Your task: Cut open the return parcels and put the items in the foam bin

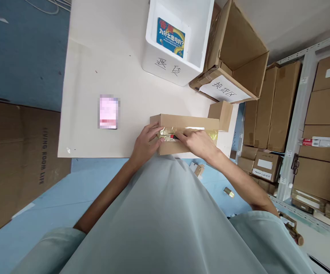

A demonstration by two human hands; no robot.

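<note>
One taped box (pixel 176 122) near “退货” bin (pixel 168 73)

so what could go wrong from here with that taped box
The red and black tool in the right hand points toward the left hand; if sharp, a slip might cut that hand. The cardboard box sits close to the near edge of the table, so a hard pull could tip it off.

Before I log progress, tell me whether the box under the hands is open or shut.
Shut: yellowish tape runs along the box, no flap raised.
</note>
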